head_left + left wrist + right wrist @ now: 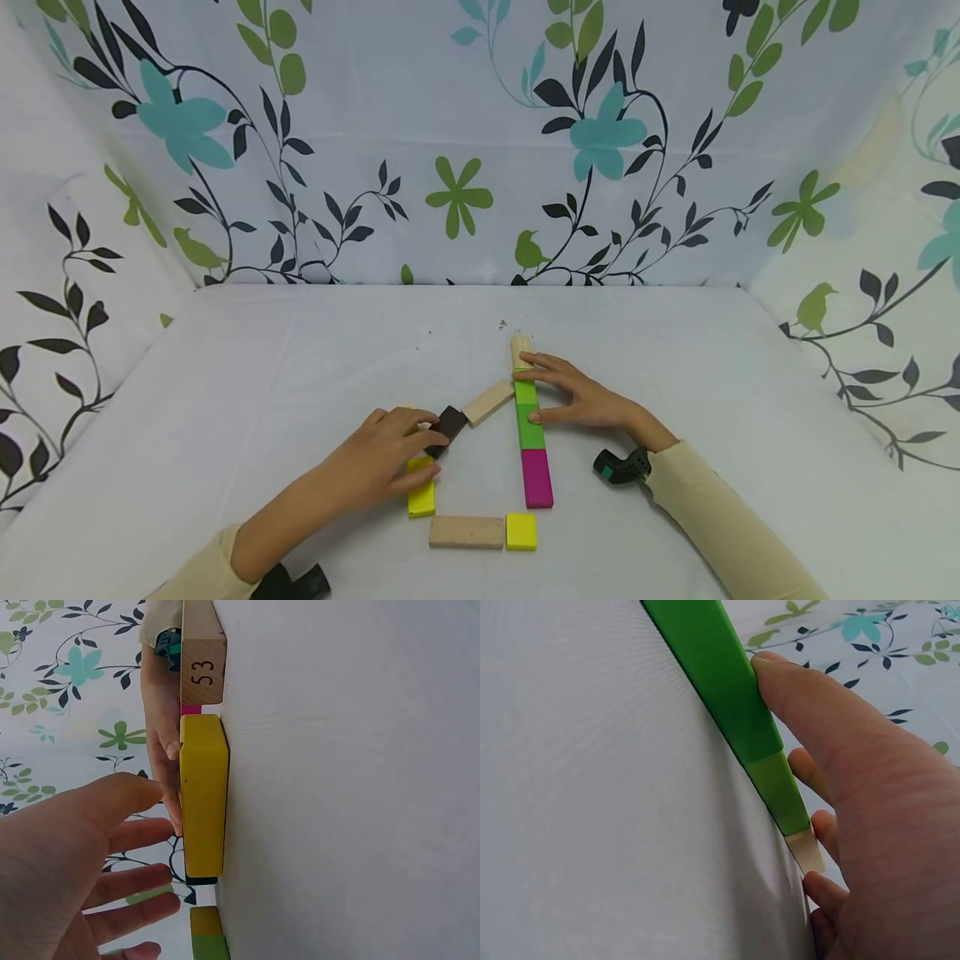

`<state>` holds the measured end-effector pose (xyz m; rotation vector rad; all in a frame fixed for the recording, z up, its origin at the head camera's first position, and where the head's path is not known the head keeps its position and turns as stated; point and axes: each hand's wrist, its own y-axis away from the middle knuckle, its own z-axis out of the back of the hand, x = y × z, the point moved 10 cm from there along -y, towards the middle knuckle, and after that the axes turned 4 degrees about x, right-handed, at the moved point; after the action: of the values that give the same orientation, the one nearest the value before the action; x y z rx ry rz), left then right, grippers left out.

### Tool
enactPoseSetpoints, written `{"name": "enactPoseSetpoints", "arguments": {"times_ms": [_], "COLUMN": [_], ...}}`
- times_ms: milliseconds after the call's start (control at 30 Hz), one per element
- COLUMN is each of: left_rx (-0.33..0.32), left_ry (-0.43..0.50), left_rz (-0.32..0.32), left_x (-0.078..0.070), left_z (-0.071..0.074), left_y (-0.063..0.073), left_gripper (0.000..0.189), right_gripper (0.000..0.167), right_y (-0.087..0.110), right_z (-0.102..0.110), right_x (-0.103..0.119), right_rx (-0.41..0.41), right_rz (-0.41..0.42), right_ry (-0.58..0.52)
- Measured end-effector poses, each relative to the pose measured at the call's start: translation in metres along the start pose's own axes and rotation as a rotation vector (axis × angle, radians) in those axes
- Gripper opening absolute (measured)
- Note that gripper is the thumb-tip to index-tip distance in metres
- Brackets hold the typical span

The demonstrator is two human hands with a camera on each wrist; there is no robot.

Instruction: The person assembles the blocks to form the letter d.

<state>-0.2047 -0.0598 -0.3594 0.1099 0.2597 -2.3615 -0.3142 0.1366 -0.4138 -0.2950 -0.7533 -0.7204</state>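
My left hand reaches over a dark brown block, its fingertips at that block and its thumb above a yellow block. In the left wrist view, its fingers are spread beside the yellow block's long side. My right hand lies along a straight row of blocks: pale wood, light green, green and magenta. Its thumb touches the green block and its fingertips reach the light green and pale ones. A slanted pale wood block bridges the brown block and the row.
Nearer the front lie a pale wooden block and a square yellow block, side by side. A black wrist device sits at the right cuff. Patterned cloth hangs behind the white table.
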Motion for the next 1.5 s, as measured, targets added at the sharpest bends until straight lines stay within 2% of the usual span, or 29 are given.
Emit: {"name": "enactPoseSetpoints", "arguments": {"times_ms": [133, 233, 400, 667, 967, 1033, 1267, 1500], "left_rx": [-0.052, -0.049, -0.012, -0.042, -0.056, -0.075, -0.110, -0.091], "left_ry": [0.001, 0.006, 0.041, 0.003, 0.009, 0.014, 0.007, 0.026], "left_rz": [-0.081, -0.128, -0.128, -0.162, -0.118, -0.143, -0.308, -0.315], "left_x": [-0.008, -0.013, -0.013, -0.012, -0.005, -0.010, -0.041, -0.044], "left_z": [0.008, 0.011, 0.010, 0.012, 0.012, 0.012, 0.010, 0.007], "left_y": [0.006, 0.011, 0.018, 0.023, 0.023, 0.022, 0.020, 0.022], "left_gripper": [0.026, 0.026, 0.026, 0.039, 0.040, 0.039, 0.030, 0.015], "right_gripper": [0.060, 0.060, 0.060, 0.060, 0.061, 0.061, 0.060, 0.060], "right_y": [0.000, 0.000, 0.000, 0.000, 0.000, 0.000, 0.000, 0.001], "right_z": [0.000, 0.000, 0.000, 0.000, 0.001, 0.002, 0.001, 0.000], "right_x": [0.001, 0.002, 0.002, 0.002, 0.004, 0.005, 0.004, 0.003], "right_rx": [-0.002, -0.005, -0.003, 0.003, 0.007, 0.005, 0.004, 0.007], "right_rz": [0.001, 0.002, 0.004, 0.000, 0.015, 0.021, 0.016, 0.004], "right_ry": [0.001, 0.000, -0.001, 0.004, -0.003, -0.006, -0.011, -0.010]}}
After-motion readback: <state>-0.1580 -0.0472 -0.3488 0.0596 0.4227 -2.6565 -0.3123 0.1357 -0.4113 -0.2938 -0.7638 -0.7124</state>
